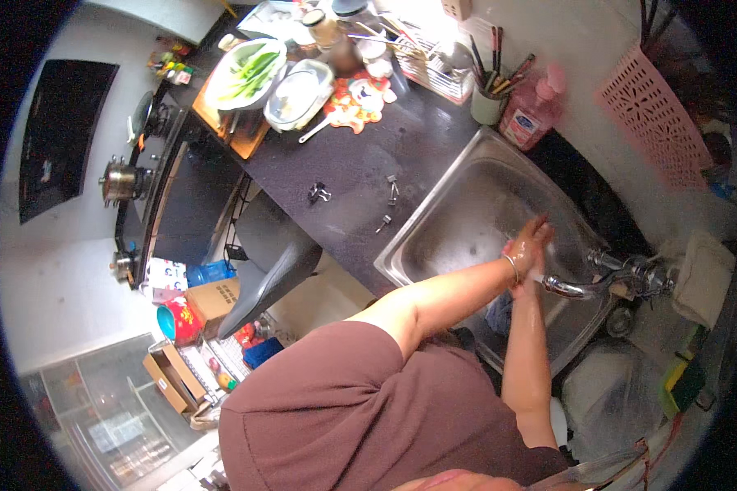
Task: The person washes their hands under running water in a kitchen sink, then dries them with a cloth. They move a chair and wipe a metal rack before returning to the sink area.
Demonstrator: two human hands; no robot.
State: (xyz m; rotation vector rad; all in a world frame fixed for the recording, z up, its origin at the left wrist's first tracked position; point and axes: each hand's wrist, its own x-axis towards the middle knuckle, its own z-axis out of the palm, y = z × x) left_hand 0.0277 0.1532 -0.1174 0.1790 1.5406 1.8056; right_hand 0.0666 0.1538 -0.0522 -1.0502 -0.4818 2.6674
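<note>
My wet hands are pressed together over the stainless steel sink (467,215), beside the spout of a chrome faucet (568,287). My left hand (524,250), with a bangle at its wrist, lies across my right hand (537,267) with its fingers stretched out. Neither appears to hold an object, though much of the right hand is hidden and its fingers blend with the left's. A short pale stream of water shows at the spout's mouth. Below the wrists, a bluish cloth (499,313) is partly visible near the sink's front side.
A pink pump bottle (531,113) and a utensil cup (488,104) stand behind the sink. Binder clips (320,192) lie on the dark counter (350,159). Farther left are a bowl of green vegetables (245,73) and a clear container (300,95). A grey chair (276,270) stands at the counter's edge.
</note>
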